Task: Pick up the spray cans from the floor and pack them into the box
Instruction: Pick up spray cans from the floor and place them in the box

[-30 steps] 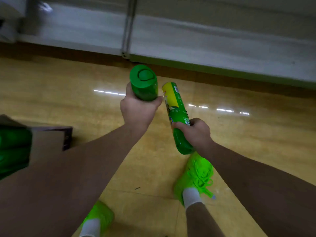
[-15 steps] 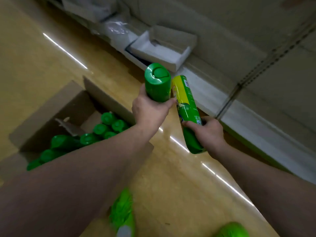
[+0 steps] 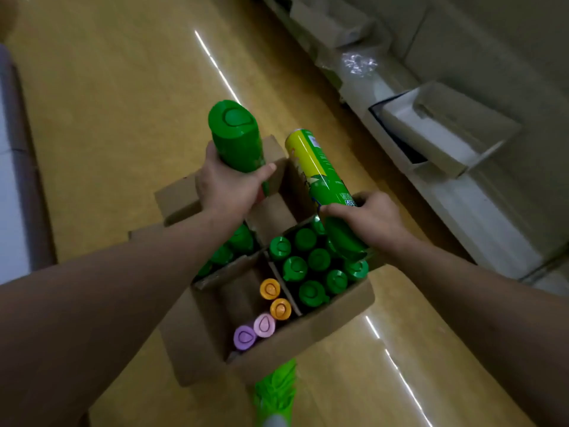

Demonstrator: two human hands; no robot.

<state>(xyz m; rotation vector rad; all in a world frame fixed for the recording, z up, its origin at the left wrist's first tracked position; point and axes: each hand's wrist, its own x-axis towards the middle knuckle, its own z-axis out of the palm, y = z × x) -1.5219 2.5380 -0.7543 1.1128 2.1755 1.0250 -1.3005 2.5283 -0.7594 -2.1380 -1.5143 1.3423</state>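
Two spray cans are in the air above the box (image 3: 335, 315), one in each hand. The right hand (image 3: 369, 218) is wrapped round the lower body of the yellow-and-green can (image 3: 317, 167), whose long axis leans up and away from the person; its bottom end hangs just over the green caps (image 3: 311, 269) standing in the far-right compartment, so I judge this can the nearer to going in, needing to be tipped upright and lowered into whatever gap remains there. The left hand (image 3: 229, 186) grips the green-capped can (image 3: 235, 137) round its body, cap up and tilted slightly toward the camera, over the far edge of the box and its raised flap (image 3: 175, 195). The box is cardboard, split by dividers into four cells. The far-right cell is packed with upright green-capped cans, leaving little free room. The far-left cell also holds green caps, partly hidden by the left forearm. A near cell holds two orange caps (image 3: 275, 298) and two purple caps (image 3: 254, 331) in a row along the divider, with room beside them. The box sits on a glossy yellow floor (image 3: 107, 118), a green shoe (image 3: 277, 386) just beside its near corner, and pale shelving (image 3: 446, 134) runs along the right.
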